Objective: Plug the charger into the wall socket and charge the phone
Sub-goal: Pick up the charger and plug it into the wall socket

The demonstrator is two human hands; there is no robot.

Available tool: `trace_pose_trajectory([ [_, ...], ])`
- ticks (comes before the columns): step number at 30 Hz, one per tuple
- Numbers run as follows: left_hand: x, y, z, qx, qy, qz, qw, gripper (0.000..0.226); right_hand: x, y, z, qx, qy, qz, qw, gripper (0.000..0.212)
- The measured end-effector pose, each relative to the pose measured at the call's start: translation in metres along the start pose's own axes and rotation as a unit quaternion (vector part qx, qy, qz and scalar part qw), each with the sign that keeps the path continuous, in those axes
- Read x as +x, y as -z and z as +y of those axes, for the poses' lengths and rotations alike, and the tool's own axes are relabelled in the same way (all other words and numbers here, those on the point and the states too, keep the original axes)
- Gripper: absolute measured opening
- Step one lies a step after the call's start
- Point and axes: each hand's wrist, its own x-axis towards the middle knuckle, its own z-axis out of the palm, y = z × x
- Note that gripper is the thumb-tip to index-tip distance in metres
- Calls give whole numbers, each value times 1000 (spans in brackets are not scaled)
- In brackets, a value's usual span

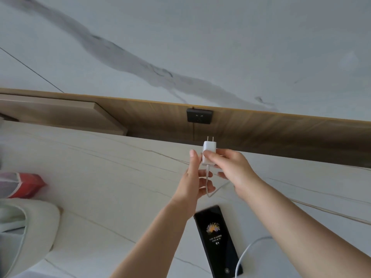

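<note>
Plug-in step under way: your right hand [234, 171] fingers pinch the charger [208, 152], 2 prongs aimed at the wall socket [199, 116]. Left hand [195, 177] open beside cable. Phone [217, 240] on worktop [100, 167], cabled. Next: align prongs, push straight.

The bench [100, 167] is seen as pale, smooth stone-like slab with thin veins. Matt wood grain is shown on the back panel [261, 133]. The charger [208, 150] is glossy white plastic with metal prongs; the phone [217, 241] has a glossy glass face.
</note>
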Motion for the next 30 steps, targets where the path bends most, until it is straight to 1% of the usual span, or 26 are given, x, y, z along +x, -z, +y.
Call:
trace_pose_trajectory([
  [3, 8, 9, 0, 11, -28, -3, 1000, 45, 18, -5, -4, 53, -23, -2, 998, 32],
  [6, 19, 18, -4, 83, -29, 41, 995, 22, 41, -9, -12, 105, -20, 12, 994, 26],
  [7, 23, 20, -5, 86, -29, 47, 995, 12, 50, -11, -15, 106, -15, 16, 994, 24],
  [8, 26, 21, -4, 82, -30, 50, 995, 9, 59, -13, -17, 95, -9, 17, 995, 23],
  [11, 39, 23, -3, 64, -36, 51, 996, 10, 79, -22, -20, 64, -2, 19, 998, 19],
  [13, 47, 22, -3, 73, -42, 44, 995, 20, 89, -26, -21, 56, -1, 20, 998, 18],
  [14, 50, 22, -2, 71, -40, 44, 996, 24, 94, -27, -21, 50, -2, 21, 999, 19],
  [16, 55, 22, -1, 54, -25, 42, 997, 26, 104, -29, -22, 38, -4, 27, 999, 31],
  [18, 59, 24, -1, 30, -2, 35, 999, 23, 113, -30, -20, 8, 2, 35, 999, 39],
  [20, 63, 26, 0, -16, 10, 24, 1000, 19, 121, -31, -18, -11, 22, 33, 999, 40],
  [22, 66, 28, 2, -58, 2, 30, 998, 12, 129, -31, -16, -21, 30, 33, 999, 40],
  [24, 70, 31, 5, -52, -8, 63, 997, 5, 136, -30, -13, -29, 21, 39, 999, 40],
  [26, 75, 34, 6, -39, -8, 91, 995, 5, 141, -30, -11, -41, 8, 39, 998, 41],
  [30, 77, 38, 4, -51, 7, 96, 994, 6, 147, -32, -8, -54, -2, 19, 998, 41],
])
